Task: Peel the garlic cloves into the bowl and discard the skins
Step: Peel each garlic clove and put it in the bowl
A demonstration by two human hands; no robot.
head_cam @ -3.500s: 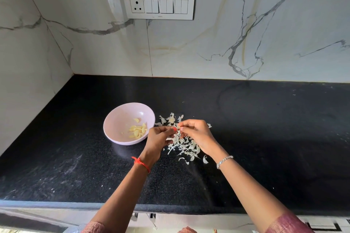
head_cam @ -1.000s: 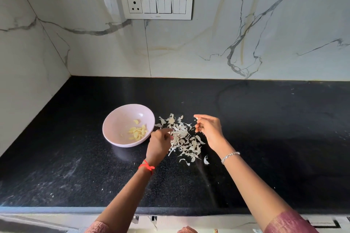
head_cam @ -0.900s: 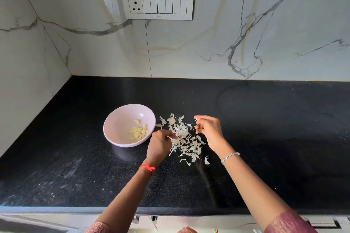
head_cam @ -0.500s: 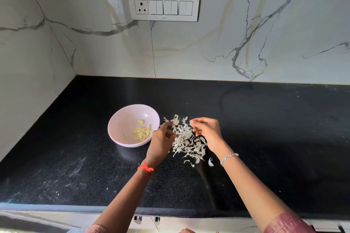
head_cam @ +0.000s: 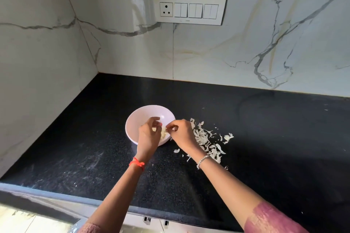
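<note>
Black speckled stone makes up the bench [head_cam: 265, 138], which runs into a corner of white marble wall [head_cam: 246, 47] veined with grey. A pale pink bowl [head_cam: 141, 117] sits on the bench near that corner. My left grip [head_cam: 148, 136] hangs over the near half of the bowl, its fingers curled inward and the thumb raised towards the forefinger. I cannot tell whether anything is caught between them. My right grip [head_cam: 182, 133] is just beside it at the bowl's right rim, with thumb and forefinger pinched into a small loop. A pale speck shows at the tips, but I cannot tell whether I am grasping it. The peeled garlic cloves [head_cam: 163, 134] lie in the bottom of the bowl, showing as a yellowish heap in the gap between my two grips and partly hidden by the left one. The garlic skins [head_cam: 208, 142] lie scattered on the bench to the right of the bowl, and my right wrist crosses the near edge of the pile. A few loose flakes lie apart from the rest, towards me. A red thread [head_cam: 136, 163] is tied round my left wrist and a silver bracelet [head_cam: 202, 160] circles my right. A white switch plate [head_cam: 189, 9] with one socket is set into the wall above the bowl.
</note>
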